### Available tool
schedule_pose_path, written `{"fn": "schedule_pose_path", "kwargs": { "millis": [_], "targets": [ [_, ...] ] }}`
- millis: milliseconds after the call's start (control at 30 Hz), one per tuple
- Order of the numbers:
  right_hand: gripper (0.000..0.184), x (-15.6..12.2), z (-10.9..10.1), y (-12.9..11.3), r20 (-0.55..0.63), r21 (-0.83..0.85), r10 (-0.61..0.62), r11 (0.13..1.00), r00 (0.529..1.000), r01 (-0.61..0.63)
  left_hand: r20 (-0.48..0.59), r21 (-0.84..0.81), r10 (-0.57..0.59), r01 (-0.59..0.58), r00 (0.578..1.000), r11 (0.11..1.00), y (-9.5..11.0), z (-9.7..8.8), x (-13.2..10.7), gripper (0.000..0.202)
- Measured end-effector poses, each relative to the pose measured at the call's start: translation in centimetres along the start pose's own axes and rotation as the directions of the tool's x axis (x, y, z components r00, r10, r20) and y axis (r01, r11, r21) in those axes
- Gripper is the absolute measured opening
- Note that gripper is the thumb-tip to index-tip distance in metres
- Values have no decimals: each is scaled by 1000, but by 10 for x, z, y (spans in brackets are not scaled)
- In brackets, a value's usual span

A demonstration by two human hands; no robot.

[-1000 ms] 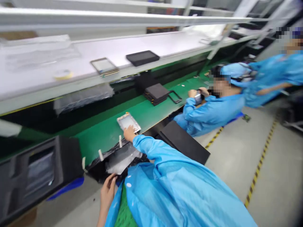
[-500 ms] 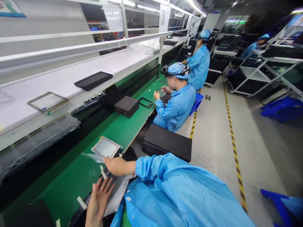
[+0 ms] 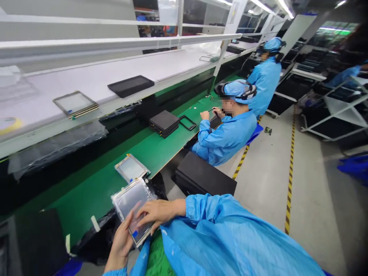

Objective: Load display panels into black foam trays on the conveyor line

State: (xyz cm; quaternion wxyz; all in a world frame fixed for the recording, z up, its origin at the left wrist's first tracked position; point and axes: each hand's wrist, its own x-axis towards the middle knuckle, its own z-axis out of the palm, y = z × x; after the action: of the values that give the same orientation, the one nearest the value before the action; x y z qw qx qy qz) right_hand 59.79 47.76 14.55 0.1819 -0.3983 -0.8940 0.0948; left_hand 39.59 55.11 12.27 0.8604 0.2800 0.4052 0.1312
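I hold a flat screen panel (image 3: 130, 202) wrapped in clear plastic just above the bench's front edge. My left hand (image 3: 122, 242) grips its lower left edge from below. My right hand (image 3: 155, 212) lies across its lower right side with fingers bent on the wrapping. A second bare panel (image 3: 131, 168) lies flat on the green belt (image 3: 94, 191) just beyond. A black plastic bag (image 3: 97, 239) hangs below the panel at the bench edge.
A stack of black trays (image 3: 164, 122) and a black frame (image 3: 187, 122) sit further along the belt. A seated person in a blue coat (image 3: 227, 136) works there; another stands behind. A black box (image 3: 204, 178) is on the floor. Panels (image 3: 75, 103) and a tray (image 3: 130, 85) rest on the white shelf.
My right hand left the panel on the belt and came back. Both hands now hold a wrapped panel that was not in them before. The view swung a little left.
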Motion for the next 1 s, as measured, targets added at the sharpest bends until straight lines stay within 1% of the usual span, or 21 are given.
{"fn": "schedule_pose_path", "kwargs": {
  "millis": [167,233,267,333,367,433,467,500,533,600,633,667,700,733,767,800,867,900,933,967,1000],
  "targets": [
    [18,2,10,-20,73,200,49,978,996,-63,97,-64,-24,31,995,997,5,-1,-18,72],
    [14,9,16,-28,101,323,198,921,975,-220,115,-78,-7,16,993,997,7,-8,-26,76],
    [12,15,19,-32,110,411,315,849,943,-332,126,-81,-1,12,992,997,7,-12,-31,78],
    [9,30,25,-34,140,635,548,590,825,-499,178,-87,15,1,984,996,7,-21,-39,83],
    [10,38,25,-33,159,744,628,431,762,-510,216,-85,33,-15,976,996,6,-26,-43,86],
    [16,51,17,-25,157,901,723,174,673,-397,297,-61,75,-59,952,996,6,-34,-51,93],
    [21,55,8,-19,110,948,771,109,628,-300,329,-42,91,-82,940,996,6,-37,-55,95],
    [26,56,-5,-10,25,977,826,100,563,-190,354,-23,99,-98,930,995,8,-40,-59,95],
    [29,54,-21,-1,-90,986,880,145,467,-82,372,-9,102,-106,922,994,9,-43,-62,92],
    [30,46,-55,21,-368,930,913,362,178,68,391,-12,118,-123,913,992,14,-52,-67,83],
    [29,41,-70,31,-490,871,871,487,40,69,391,-23,133,-134,911,991,17,-57,-69,79],
    [31,37,-82,38,-582,812,812,583,-52,21,386,-33,147,-145,911,989,19,-63,-71,74],
    [38,34,-90,42,-643,766,761,641,-84,-50,380,-42,159,-155,911,987,21,-68,-73,70],
    [46,33,-92,42,-673,738,737,663,-61,-124,376,-50,168,-161,911,986,23,-74,-75,65],
    [52,35,-89,38,-666,732,746,655,8,-186,373,-57,174,-164,911,985,24,-78,-76,61],
    [56,39,-81,31,-614,749,781,622,112,-227,373,-62,177,-166,911,984,24,-82,-78,57],
    [55,55,-57,13,-406,829,846,500,345,-252,374,-60,178,-168,910,984,25,-88,-80,49],
    [53,66,-43,4,-292,870,850,426,438,-248,375,-56,177,-169,910,984,26,-89,-81,44],
    [51,77,-30,-3,-199,905,843,353,500,-235,374,-50,175,-168,911,984,27,-91,-82,39],
    [50,88,-19,-9,-127,937,835,278,535,-213,372,-45,170,-165,912,985,27,-92,-84,35],
    [48,98,-10,-12,-73,963,834,201,546,-179,367,-42,165,-161,915,986,28,-93,-85,32]
  ]
}}
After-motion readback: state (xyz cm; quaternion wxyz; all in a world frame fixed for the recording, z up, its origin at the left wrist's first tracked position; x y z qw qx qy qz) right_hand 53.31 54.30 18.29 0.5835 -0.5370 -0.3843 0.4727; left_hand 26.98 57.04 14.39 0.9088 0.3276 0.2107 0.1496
